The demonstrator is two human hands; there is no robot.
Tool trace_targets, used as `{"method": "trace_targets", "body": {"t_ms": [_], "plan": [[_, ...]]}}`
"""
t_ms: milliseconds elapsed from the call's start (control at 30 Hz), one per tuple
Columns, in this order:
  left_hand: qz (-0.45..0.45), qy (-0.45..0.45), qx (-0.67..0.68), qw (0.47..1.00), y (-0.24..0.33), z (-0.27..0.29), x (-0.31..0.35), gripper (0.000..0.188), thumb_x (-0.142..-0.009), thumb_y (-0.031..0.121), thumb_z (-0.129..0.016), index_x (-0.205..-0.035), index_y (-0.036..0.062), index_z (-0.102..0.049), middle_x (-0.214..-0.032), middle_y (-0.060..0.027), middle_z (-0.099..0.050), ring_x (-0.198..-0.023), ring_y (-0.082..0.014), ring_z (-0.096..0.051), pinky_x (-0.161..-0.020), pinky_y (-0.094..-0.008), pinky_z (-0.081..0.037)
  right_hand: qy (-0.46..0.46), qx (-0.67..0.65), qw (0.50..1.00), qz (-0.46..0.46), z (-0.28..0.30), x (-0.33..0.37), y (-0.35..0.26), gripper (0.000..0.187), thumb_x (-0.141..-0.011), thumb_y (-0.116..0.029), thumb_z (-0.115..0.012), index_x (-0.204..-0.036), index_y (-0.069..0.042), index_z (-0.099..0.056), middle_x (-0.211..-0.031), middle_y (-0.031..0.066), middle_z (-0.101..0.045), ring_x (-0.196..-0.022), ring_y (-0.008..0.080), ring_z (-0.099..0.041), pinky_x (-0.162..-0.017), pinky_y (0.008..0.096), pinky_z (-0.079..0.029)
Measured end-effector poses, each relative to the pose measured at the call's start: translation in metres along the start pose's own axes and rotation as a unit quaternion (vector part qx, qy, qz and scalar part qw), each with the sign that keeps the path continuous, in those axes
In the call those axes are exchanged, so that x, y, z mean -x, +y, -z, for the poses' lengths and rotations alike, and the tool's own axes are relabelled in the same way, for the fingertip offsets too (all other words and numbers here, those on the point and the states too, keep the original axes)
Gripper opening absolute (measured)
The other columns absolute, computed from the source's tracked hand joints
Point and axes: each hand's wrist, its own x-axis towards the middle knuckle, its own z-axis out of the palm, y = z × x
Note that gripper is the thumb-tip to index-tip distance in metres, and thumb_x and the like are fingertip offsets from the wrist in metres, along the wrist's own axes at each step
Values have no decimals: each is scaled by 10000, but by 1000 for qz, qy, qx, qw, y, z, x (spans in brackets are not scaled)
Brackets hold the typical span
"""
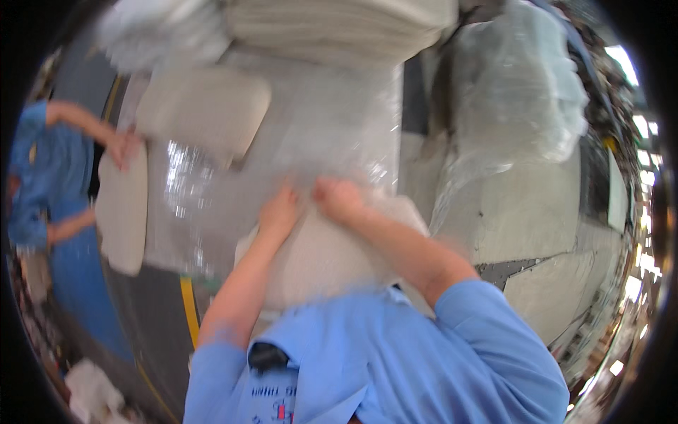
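A cream, soft-looking padded piece (332, 258) lies in front of my body, over the near edge of a table covered in clear plastic film. At its far edge my left hand (282, 212) is closed, fingers curled in and slightly blurred. Close beside it, my right hand (340, 200) is closed on the same edge, thumb side toward the left hand. A second cream piece (205, 106) with rounded corners rests flat on the film, farther away to the left.
A thick stack of cream pieces (339, 28) stands at the far side of the film-covered table (304, 120). A plastic-wrapped bundle (519, 92) is at the right. At the left, another person (53, 169) in blue holds a cream piece (123, 212) at the table edge.
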Motion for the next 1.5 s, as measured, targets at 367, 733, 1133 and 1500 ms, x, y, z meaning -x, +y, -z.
{"method": "trace_targets", "body": {"t_ms": [367,733,1133,1500], "plan": [[-40,-23,-46,998,-43,23,44,300,-1003,333,-678,-1101,62,-761,-1050,-252,-758,-1018,-475,-709,-856,-532,-543,-17,47,998,38,57,52,37,332,-1052,-430,-635,-1105,-111,-713,-1037,190,-766,-1058,410,-733,-878,563,-570],[-90,-27,-78,993,-88,0,108,317,-1018,327,-624,-1106,54,-758,-1046,-276,-753,-1035,-493,-700,-892,-557,-533,91,30,993,72,-3,128,19,274,-1069,-382,-601,-1058,-116,-662,-1048,163,-742,-1015,419,-721,-833,588,-553],[-81,47,-135,987,-90,-9,108,196,-978,255,-621,-986,81,-711,-892,-245,-731,-905,-491,-697,-838,-602,-514,96,-2,995,13,-7,121,7,273,-1068,-370,-592,-1069,-104,-650,-1056,164,-733,-1049,415,-712,-847,580,-563],[-151,0,-210,966,-95,-5,95,378,-1084,394,-521,-1171,138,-785,-1150,-168,-771,-1086,-444,-691,-1006,-569,-506,33,-37,999,-19,-14,91,25,226,-999,-340,-676,-1043,-132,-753,-1088,170,-770,-995,416,-725,-879,540,-570]]}}
